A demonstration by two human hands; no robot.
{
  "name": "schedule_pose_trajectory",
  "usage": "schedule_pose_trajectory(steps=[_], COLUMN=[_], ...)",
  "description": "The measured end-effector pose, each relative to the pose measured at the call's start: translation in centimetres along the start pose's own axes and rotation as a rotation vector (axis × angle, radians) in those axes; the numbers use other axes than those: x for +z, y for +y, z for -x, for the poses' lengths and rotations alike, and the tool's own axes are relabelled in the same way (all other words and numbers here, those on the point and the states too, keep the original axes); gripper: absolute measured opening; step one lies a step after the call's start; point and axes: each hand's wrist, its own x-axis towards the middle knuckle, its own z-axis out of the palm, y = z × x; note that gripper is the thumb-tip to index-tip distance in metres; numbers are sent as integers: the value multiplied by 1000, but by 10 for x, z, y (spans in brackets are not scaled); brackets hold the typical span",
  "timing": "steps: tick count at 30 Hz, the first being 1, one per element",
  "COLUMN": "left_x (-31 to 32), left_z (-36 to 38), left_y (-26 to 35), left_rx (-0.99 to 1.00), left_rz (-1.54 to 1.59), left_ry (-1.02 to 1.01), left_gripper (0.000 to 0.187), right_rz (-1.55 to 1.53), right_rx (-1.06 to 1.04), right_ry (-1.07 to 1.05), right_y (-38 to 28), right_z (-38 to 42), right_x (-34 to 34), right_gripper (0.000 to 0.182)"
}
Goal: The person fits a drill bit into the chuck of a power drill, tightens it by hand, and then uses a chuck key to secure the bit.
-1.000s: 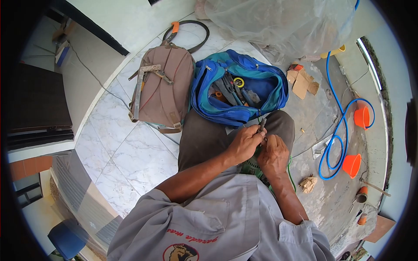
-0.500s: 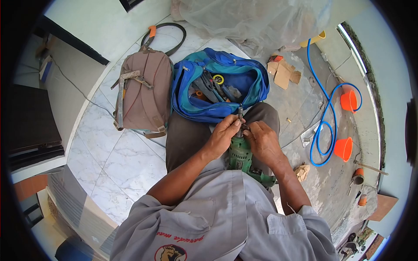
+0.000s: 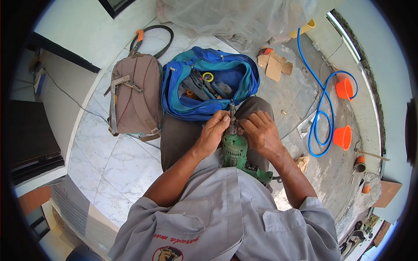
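Observation:
A green power drill lies in my lap, its metal chuck pointing away from me with a bit at the tip. My left hand pinches the chuck from the left with thumb and fingers. On the other side, my right hand is closed, its curled fingertips against the chuck's right edge. Something small and dark shows at those fingertips, too hidden to name. Just beyond the bit sits an open blue bag with tools and a yellow tape roll inside.
A brown backpack stands left of the blue bag on marble-look tiles. To the right are a blue hose, orange buckets and torn cardboard on rough floor. Plastic sheeting hangs at the back.
The view has shifted slightly, so bags and drill appear further left. My right hand has drawn a little away from the chuck's front, uncovering more of it. My left hand still pinches it.

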Motion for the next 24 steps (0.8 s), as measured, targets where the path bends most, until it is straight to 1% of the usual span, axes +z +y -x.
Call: schedule_pose_trajectory(steps=[1, 4, 7, 10, 12, 16, 19, 24], left_x=[-1, -5, -7, -5, -4, 1, 6, 9], left_z=[-1, -1, -1, -2, -3, 0, 0, -2], left_y=[-2, -1, -6, -3, 0, 2, 2, 2], left_rx=[19, -34, 7, -40, -46, -68, -87, -72], left_rz=[38, 100, -19, 115, 94, 101, 82, 38], left_ry=[0, -64, -23, -15, -21, -26, 0, 0], left_gripper=[26, 24, 23, 20, 26, 39, 44, 45], right_rz=[-12, -52, -92, -108, -124, -89, -27, 95], right_rx=[25, 79, 101, 130, 141, 72, 3, -94], right_ry=[-2, 14, 80, 131, 143, 111, 102, 33], right_y=[-1, -3, -3, -2, -2, 0, 4, 11], right_z=[2, 8, 13, 18, 17, 15, 13, 12], right_x=[1, 6, 13, 16, 14, 11, 7, 2], right_gripper=[25, 28, 29, 30, 31, 29, 27, 27])
